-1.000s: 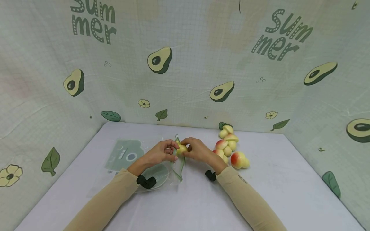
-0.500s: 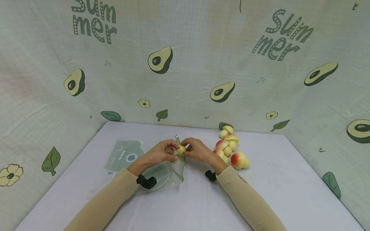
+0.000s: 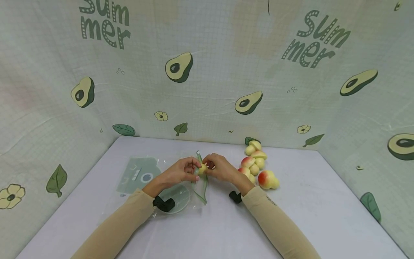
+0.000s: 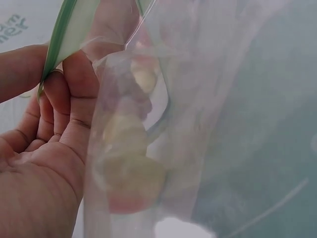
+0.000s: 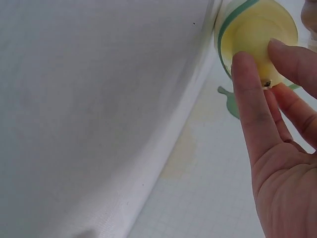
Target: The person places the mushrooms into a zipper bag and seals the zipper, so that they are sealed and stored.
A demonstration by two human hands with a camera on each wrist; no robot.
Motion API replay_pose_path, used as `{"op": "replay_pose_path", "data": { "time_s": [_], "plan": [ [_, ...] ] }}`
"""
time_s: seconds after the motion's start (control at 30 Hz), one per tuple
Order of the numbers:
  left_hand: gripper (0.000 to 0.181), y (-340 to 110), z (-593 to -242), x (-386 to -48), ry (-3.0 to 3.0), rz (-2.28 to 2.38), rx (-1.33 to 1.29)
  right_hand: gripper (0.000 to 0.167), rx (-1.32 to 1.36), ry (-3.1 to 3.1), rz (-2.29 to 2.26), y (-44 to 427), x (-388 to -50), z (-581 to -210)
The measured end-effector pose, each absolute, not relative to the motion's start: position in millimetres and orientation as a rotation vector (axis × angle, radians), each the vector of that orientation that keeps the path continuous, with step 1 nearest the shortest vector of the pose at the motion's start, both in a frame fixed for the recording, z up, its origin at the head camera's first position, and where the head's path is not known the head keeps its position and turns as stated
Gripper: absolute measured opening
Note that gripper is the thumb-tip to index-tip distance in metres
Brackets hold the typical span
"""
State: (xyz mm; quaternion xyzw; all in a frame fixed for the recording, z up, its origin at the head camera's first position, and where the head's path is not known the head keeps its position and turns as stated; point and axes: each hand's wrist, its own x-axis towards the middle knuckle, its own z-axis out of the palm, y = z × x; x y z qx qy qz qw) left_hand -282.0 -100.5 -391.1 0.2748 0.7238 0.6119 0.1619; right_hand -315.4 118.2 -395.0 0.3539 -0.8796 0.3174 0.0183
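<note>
Your left hand (image 3: pixel 178 172) pinches the green edge strip (image 4: pixel 56 38) of a clear plastic bag with pale-green printing (image 3: pixel 181 196). Your right hand (image 3: pixel 224 171) grasps a rounded, pale-yellow piece (image 5: pixel 255 32) between thumb and fingers. This piece is located at the mouth of the bag; its insertion depth cannot be determined. The bag extends left of its mouth, over the white tabletop (image 3: pixel 207 230). Right of the bag, note a cluster of rounded yellow-and-red pieces (image 3: pixel 248 162). One bulbous red-and-yellow piece (image 3: pixel 266 180) rests beside the cluster, farther from the bag. Behind the bag stands an avocado-printed pale fabric backdrop (image 3: pixel 210 118).
</note>
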Motion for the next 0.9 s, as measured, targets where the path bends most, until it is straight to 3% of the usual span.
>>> {"op": "replay_pose_path", "data": {
  "time_s": [0.9],
  "plan": [
    [0.043, -102.7, -393.5, -284.6, 2.044, 1.772, 0.737, 0.027, 1.091, -2.763, 1.065, 118.0, -310.1, -386.3]
  ]
}}
